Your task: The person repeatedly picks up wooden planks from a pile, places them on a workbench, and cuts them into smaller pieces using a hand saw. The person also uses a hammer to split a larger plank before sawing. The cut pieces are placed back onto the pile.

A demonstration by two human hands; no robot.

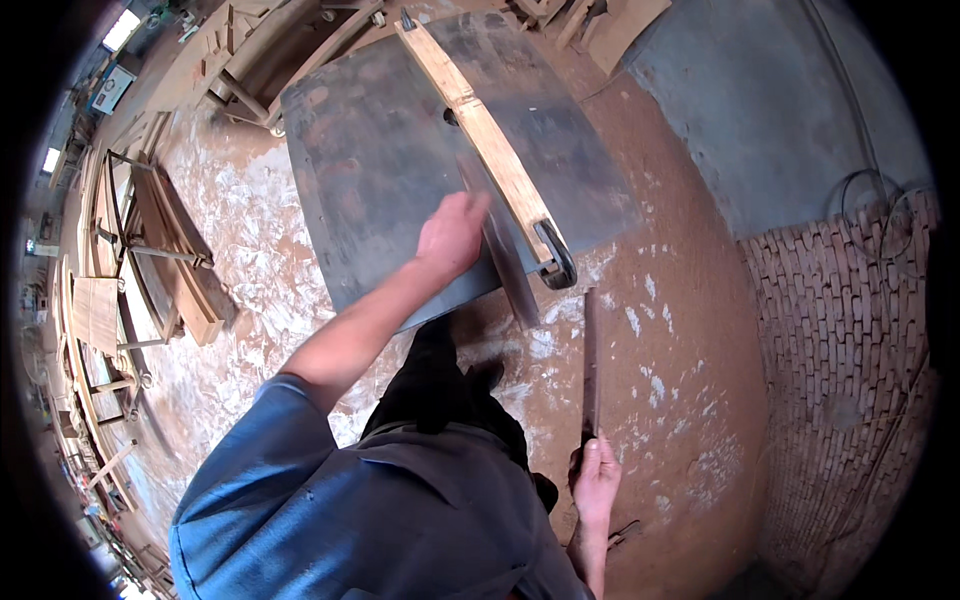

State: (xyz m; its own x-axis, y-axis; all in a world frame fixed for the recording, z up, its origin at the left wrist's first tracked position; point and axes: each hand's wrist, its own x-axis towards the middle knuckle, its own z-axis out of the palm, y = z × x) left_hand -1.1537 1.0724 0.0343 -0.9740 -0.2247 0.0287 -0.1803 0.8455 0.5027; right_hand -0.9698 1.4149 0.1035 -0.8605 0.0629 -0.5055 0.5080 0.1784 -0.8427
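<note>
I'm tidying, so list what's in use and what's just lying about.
In use:
grey metal table
long pale wooden bar clamped onto it
black metal clamp
narrow brown wooden-looking strip beside the left hand
long thin dark strip in the right hand

Apparently idle:
long brown wooden planks, left
tan rectangular panel, left

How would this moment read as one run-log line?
Left hand: on or beside brown strip, blurred | Right hand: holding second strip | Wooden bar: clamped to metal table
</note>
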